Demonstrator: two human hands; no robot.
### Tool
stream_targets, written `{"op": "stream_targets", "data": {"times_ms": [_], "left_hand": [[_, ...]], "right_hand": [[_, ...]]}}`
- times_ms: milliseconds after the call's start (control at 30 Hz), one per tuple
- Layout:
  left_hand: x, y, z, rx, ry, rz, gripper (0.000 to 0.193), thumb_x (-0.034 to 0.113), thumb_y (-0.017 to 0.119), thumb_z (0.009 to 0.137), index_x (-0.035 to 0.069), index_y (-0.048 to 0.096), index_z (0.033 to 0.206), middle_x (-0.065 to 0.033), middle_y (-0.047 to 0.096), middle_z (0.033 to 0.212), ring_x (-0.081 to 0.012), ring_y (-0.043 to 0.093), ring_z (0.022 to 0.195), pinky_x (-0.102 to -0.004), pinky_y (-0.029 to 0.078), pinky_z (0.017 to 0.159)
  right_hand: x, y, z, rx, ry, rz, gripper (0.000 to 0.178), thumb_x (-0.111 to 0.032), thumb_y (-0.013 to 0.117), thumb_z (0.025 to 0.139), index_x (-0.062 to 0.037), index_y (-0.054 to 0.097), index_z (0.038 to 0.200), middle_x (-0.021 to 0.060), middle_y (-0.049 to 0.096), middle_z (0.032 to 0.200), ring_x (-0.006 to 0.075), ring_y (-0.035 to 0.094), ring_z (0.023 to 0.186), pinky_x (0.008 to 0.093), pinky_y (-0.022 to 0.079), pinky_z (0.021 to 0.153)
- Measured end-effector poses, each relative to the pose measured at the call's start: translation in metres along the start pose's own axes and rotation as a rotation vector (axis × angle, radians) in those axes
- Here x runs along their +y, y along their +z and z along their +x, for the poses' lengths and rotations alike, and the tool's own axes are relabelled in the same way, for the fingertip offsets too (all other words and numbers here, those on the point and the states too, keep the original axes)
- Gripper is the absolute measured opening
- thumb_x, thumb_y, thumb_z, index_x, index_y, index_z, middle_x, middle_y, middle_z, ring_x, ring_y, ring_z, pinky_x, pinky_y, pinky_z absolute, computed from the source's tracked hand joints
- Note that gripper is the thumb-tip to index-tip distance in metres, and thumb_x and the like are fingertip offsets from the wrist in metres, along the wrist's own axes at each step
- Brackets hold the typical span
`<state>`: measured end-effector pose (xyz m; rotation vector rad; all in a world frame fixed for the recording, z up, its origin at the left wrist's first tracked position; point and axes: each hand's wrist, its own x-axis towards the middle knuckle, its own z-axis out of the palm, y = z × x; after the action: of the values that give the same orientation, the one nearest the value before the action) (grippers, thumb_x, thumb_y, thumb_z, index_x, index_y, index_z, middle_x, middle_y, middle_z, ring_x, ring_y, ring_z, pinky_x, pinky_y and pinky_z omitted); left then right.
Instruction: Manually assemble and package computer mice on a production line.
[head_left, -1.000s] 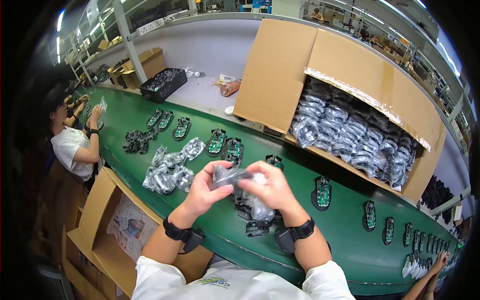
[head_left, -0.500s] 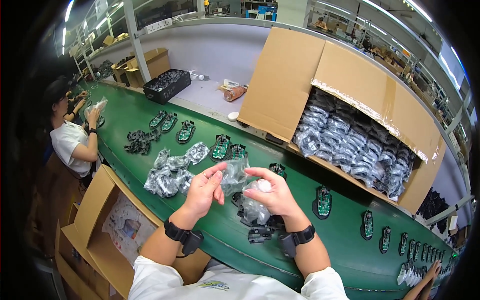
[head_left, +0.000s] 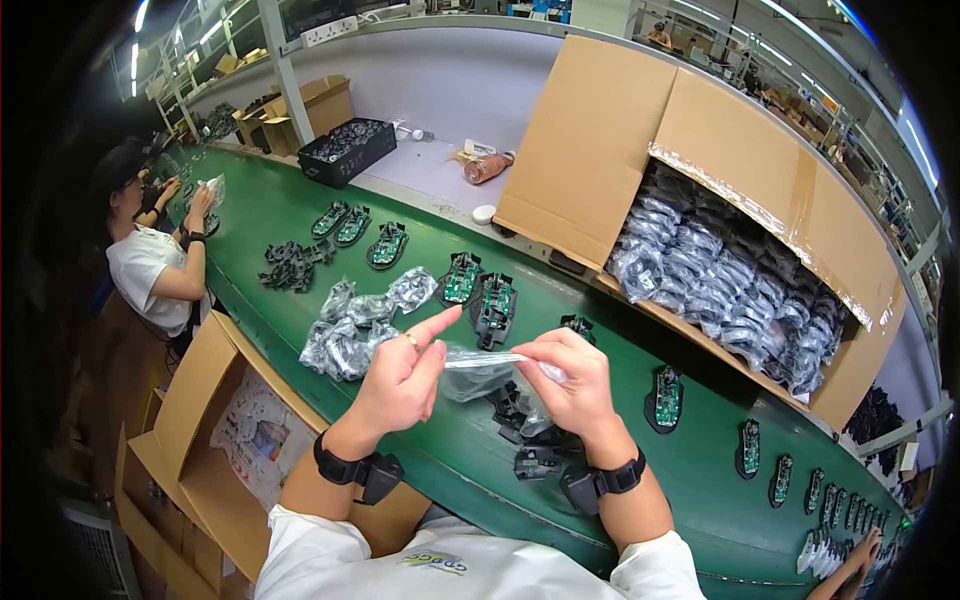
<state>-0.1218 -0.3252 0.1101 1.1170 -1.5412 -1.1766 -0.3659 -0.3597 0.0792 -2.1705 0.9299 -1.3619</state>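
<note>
A clear plastic bag (head_left: 478,380) is stretched between my two hands above the green belt. My right hand (head_left: 572,385) pinches one end of its edge between thumb and fingers. At the other end, the edge meets the thumb and curled fingers of my left hand (head_left: 398,385), whose index finger points outward. Whether anything is inside the bag is hard to make out. Below and beyond the hands lie loose black plastic parts (head_left: 538,462), partly covered by the bag. A pile of bagged parts (head_left: 345,340) lies just past my left hand. Black shells with green circuit boards (head_left: 494,310) stand farther off.
The green belt (head_left: 470,440) runs from far left to lower right, with more board-fitted shells (head_left: 664,398) along it. A large carton (head_left: 610,150) of bagged parts stands at right; an open carton (head_left: 200,400) is at lower left. Co-workers sit at left (head_left: 160,255) and lower right.
The bag's edge is now pulled straight between my hands; before, it hung bunched near my right hand. My right fingers have closed down on it, and the view has shifted slightly.
</note>
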Motion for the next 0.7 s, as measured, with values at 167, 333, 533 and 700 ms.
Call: {"op": "stream_targets", "data": {"times_ms": [167,333,533,700], "left_hand": [[-0.01,-0.005,0.013,0.101,0.195,-0.102,0.048,0.014,0.054,0.107,-0.001,0.044,0.152,0.0019,0.059,0.063,-0.0048,0.056,0.05,-0.0214,0.044,0.048],[-0.048,-0.051,0.024,0.196,0.091,1.08,0.071,0.035,0.077,0.09,0.003,0.051,0.148,-0.0123,0.069,0.103,-0.0236,0.069,0.091,-0.0362,0.056,0.077],[-0.083,-0.047,0.028,-0.095,-0.154,1.362,0.062,0.035,0.077,0.084,0.013,0.06,0.14,-0.0231,0.066,0.124,-0.0391,0.067,0.11,-0.0511,0.056,0.091],[-0.047,-0.017,0.021,-0.097,-0.003,0.007,0.042,0.01,0.071,0.092,0.007,0.058,0.132,-0.0037,0.066,0.103,-0.0135,0.068,0.088,-0.0301,0.057,0.077]], "right_hand": [[-0.001,-0.003,0.004,0.16,-0.005,-0.002,0.016,-0.014,0.081,0.085,-0.002,0.071,0.088,0.0136,0.068,0.092,0.0278,0.067,0.081,0.0375,0.054,0.073],[0.01,-0.028,0.004,0.326,0.074,0.117,0.029,-0.002,0.073,0.085,-0.004,0.047,0.073,0.0163,0.068,0.108,0.0237,0.066,0.098,0.0361,0.051,0.086],[0.006,-0.022,-0.002,0.308,0.145,0.644,0.046,0.011,0.051,0.088,0.0019,0.062,0.132,0.0084,0.071,0.102,0.0125,0.066,0.089,0.027,0.053,0.081],[-0.005,-0.007,-0.005,-0.128,0.437,0.27,0.061,-0.014,0.077,0.085,-0.0006,0.057,0.141,0.0077,0.07,0.09,0.013,0.068,0.087,0.0288,0.053,0.08]]}}
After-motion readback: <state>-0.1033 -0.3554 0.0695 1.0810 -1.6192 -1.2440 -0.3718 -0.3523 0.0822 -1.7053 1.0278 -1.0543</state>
